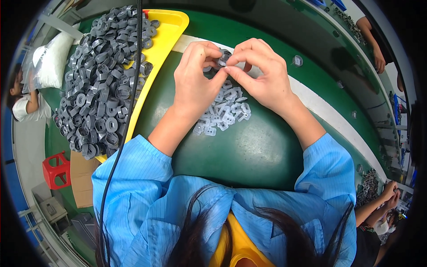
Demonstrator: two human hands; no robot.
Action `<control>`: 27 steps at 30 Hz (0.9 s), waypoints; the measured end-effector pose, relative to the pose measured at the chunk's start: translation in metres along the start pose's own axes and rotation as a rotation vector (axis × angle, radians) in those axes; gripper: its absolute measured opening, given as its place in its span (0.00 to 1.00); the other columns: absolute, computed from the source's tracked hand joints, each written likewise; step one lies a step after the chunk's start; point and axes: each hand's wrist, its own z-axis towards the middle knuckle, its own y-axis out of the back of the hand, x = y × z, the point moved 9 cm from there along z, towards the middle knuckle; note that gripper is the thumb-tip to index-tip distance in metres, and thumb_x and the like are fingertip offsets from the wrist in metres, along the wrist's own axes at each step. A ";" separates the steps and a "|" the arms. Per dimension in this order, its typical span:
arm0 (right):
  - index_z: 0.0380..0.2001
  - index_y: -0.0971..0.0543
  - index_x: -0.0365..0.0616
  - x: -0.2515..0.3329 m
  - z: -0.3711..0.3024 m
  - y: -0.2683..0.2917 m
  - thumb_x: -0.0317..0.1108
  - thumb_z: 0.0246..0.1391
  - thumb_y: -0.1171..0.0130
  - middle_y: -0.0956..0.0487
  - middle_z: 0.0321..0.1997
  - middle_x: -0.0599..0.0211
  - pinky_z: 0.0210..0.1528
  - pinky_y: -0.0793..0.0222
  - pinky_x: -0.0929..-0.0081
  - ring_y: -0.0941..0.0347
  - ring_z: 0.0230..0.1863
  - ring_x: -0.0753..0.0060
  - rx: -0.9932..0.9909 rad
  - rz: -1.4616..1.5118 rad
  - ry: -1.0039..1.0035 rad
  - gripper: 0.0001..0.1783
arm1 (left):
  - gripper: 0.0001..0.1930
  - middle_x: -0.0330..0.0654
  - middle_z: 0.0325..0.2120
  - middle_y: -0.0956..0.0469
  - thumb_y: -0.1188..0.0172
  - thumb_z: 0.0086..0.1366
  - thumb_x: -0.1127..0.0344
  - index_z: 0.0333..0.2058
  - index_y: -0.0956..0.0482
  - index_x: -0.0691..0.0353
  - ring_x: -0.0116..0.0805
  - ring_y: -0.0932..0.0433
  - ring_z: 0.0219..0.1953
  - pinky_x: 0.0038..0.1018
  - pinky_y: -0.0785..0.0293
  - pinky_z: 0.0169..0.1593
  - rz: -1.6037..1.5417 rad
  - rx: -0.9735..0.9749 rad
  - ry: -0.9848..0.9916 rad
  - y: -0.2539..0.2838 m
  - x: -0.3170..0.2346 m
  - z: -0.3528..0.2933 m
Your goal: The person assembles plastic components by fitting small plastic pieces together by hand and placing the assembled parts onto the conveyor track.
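A small dark grey plastic housing (224, 57) is held up between my two hands, above the table's far part. My left hand (194, 79) is closed, its fingertips on the housing's left side. The fingers of my right hand (263, 71) pinch at its right side and lower edge, with the two thumb tips nearly meeting. Fingers partly cover the housing, so I cannot make out whether a second piece sits in it. Below my hands, a loose heap of small translucent plastic pieces (227, 109) lies on the green table (249, 151).
On the left, a yellow tray (171, 24) holds a big pile of grey oval housings (100, 84). A black cable (133, 89) hangs down across it. A green conveyor belt (311, 73) with scattered parts runs beyond a pale rail (307, 93). Other people work at both sides.
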 end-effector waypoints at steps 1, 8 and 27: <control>0.26 0.21 0.44 0.007 0.001 0.002 0.26 0.37 0.32 0.25 0.30 0.68 0.31 0.31 0.74 0.29 0.31 0.67 -0.026 -0.023 0.093 0.09 | 0.16 0.45 0.35 0.26 0.34 0.45 0.82 0.33 0.29 0.66 0.32 0.23 0.31 0.23 0.20 0.34 0.001 0.001 -0.004 0.000 0.000 0.001; 0.26 0.19 0.45 0.010 0.002 0.004 0.25 0.35 0.31 0.25 0.30 0.69 0.33 0.30 0.74 0.28 0.33 0.67 0.029 -0.033 0.228 0.10 | 0.17 0.44 0.34 0.26 0.34 0.44 0.83 0.33 0.28 0.66 0.34 0.23 0.34 0.23 0.20 0.36 0.007 -0.029 -0.034 0.004 -0.003 0.002; 0.29 0.18 0.41 -0.007 0.001 -0.002 0.29 0.45 0.35 0.22 0.28 0.68 0.25 0.32 0.81 0.27 0.24 0.76 0.105 0.070 -0.036 0.06 | 0.16 0.44 0.35 0.26 0.32 0.46 0.81 0.33 0.28 0.66 0.30 0.23 0.35 0.22 0.20 0.37 0.048 0.040 -0.018 -0.003 -0.002 0.001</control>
